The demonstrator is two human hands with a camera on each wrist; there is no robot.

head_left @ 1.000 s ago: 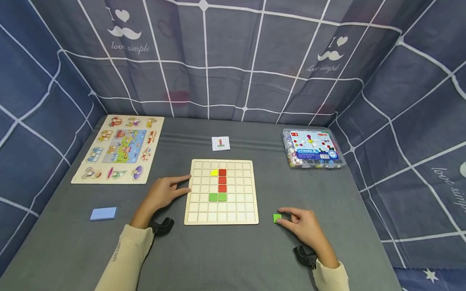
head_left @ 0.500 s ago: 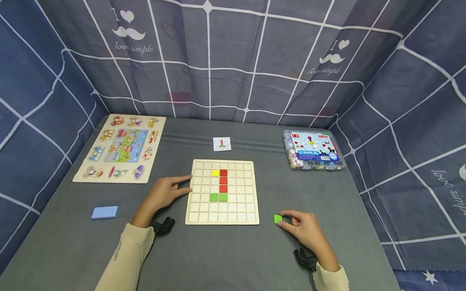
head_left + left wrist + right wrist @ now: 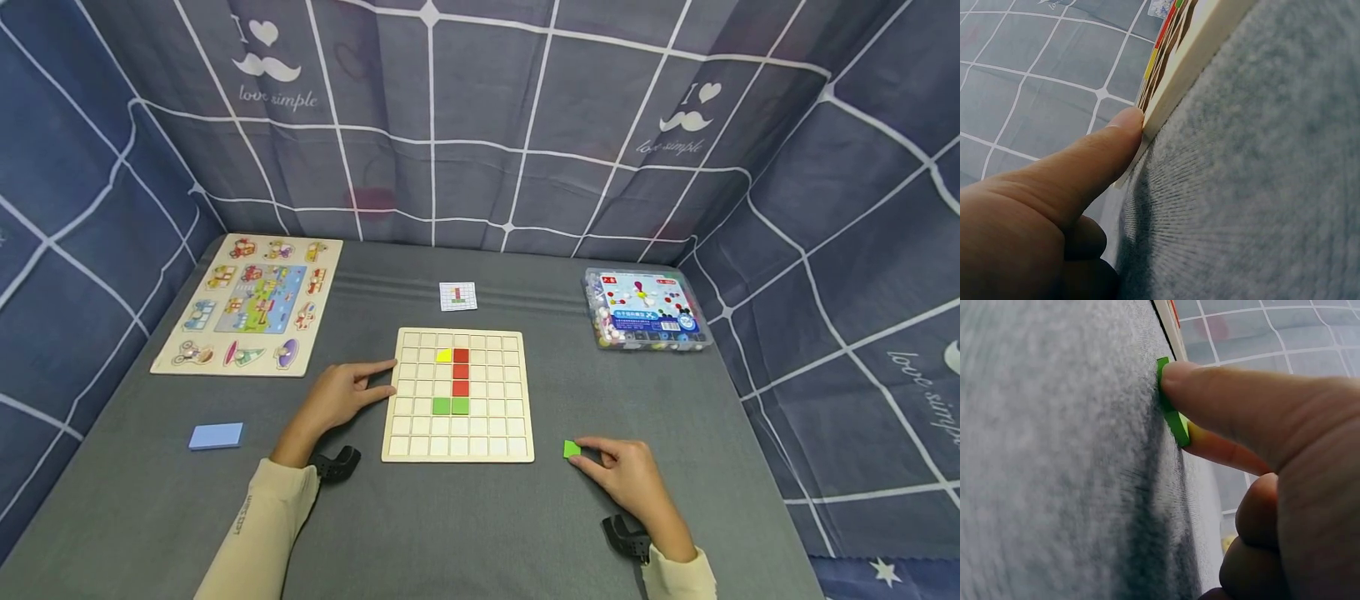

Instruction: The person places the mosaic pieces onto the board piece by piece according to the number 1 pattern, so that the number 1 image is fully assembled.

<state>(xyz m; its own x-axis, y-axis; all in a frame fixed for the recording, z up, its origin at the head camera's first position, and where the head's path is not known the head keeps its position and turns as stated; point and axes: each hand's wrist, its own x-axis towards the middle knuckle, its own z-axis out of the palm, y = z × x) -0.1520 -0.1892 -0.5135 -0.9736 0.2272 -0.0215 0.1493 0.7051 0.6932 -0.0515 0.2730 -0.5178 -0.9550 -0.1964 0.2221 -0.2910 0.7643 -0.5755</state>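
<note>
A pale wooden grid board [image 3: 498, 425] lies mid-table, with red tiles [image 3: 461, 372] stacked in a column, a yellow tile [image 3: 445, 356] left of the top one and two green tiles [image 3: 451, 406] at the foot. My left hand [image 3: 335, 397] touches the board's left edge with thumb and straight index finger; in the left wrist view a fingertip [image 3: 1127, 119] presses against its side. To the right of the board, my right hand [image 3: 621, 472] pinches a loose green square tile [image 3: 572, 449] between thumb and index finger. That green tile [image 3: 1175, 419] stands close over the cloth in the right wrist view.
Beyond the board lies a small pattern card [image 3: 457, 296]. A picture puzzle board [image 3: 315, 312] is at the back left, a blue block [image 3: 216, 436] in front of it. The clear plastic case [image 3: 648, 308] of small parts stands at the back right. Curtains enclose the table.
The head view has shifted slightly. Both hands keep nearly the same place, the left at the board's edge and the right with the green tile.
</note>
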